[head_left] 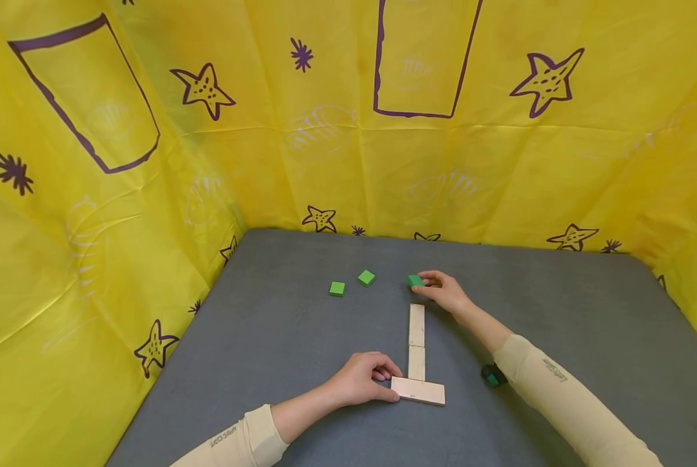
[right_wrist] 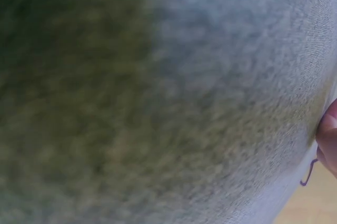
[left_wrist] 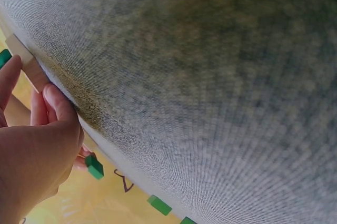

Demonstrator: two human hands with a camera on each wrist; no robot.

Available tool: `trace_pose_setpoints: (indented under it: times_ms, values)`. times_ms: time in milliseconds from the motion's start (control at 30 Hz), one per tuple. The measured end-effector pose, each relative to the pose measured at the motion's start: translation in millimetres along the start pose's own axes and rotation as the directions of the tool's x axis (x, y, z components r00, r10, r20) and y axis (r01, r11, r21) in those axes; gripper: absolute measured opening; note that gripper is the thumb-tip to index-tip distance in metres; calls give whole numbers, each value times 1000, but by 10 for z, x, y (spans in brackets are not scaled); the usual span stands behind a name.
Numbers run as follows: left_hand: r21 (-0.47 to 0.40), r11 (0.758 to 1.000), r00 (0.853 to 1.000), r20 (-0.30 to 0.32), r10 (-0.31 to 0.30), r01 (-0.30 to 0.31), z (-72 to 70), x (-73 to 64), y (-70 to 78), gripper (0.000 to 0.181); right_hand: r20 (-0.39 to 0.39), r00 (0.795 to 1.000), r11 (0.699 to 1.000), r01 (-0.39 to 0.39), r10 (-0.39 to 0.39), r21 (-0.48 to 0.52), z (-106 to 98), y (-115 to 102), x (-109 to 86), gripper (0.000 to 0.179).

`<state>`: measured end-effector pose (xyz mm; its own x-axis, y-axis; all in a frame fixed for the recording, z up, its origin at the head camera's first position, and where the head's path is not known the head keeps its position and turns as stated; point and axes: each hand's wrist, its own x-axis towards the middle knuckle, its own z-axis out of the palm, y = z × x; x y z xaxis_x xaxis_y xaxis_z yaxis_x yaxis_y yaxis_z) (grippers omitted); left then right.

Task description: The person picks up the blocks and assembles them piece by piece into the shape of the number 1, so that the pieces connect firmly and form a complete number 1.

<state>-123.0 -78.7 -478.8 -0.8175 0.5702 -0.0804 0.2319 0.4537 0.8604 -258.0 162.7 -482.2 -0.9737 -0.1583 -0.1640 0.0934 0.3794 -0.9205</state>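
Note:
My left hand (head_left: 362, 379) pinches the left end of a pale wooden plank (head_left: 418, 390) that lies crosswise on the grey table; thumb and fingers are on its corners, and the plank (left_wrist: 31, 66) shows between them in the left wrist view. Two more wooden planks lie end to end beyond it, the nearer (head_left: 416, 362) meeting it and the farther (head_left: 417, 324) reaching away, together forming an upside-down T. Just past the far end, my right hand (head_left: 446, 293) holds a green block (head_left: 415, 281) between thumb and fingers. The right wrist view shows only fingertips (right_wrist: 329, 134) at its edge.
Two light green blocks, one (head_left: 337, 288) nearer and one (head_left: 367, 277) farther, lie left of the right hand. A dark green block (head_left: 493, 376) sits beside the right sleeve, partly covered by it. Yellow patterned cloth (head_left: 348, 162) walls the table (head_left: 255, 311) at back and sides.

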Motion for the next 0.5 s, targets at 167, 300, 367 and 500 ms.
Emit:
trace_pose_setpoints:
  times_ms: [167,300,367,500]
  values:
    - [11,1000,1000,1,3,-3,3,3,-12,26,-9,1000,1000,5,-6,-5,-27,20,-25,54]
    - [11,1000,1000,1,8,-8,5,2,-15,26,-10,1000,1000,16,-16,-11,-43,34,-49,54]
    - [8,1000,1000,0,9,-9,6,1,-14,26,-10,1000,1000,21,-21,-11,-52,41,-62,54]
    - [2,1000,1000,-3,6,-6,7,-2,-12,26,-10,1000,1000,22,-22,-17,-69,59,-84,53]
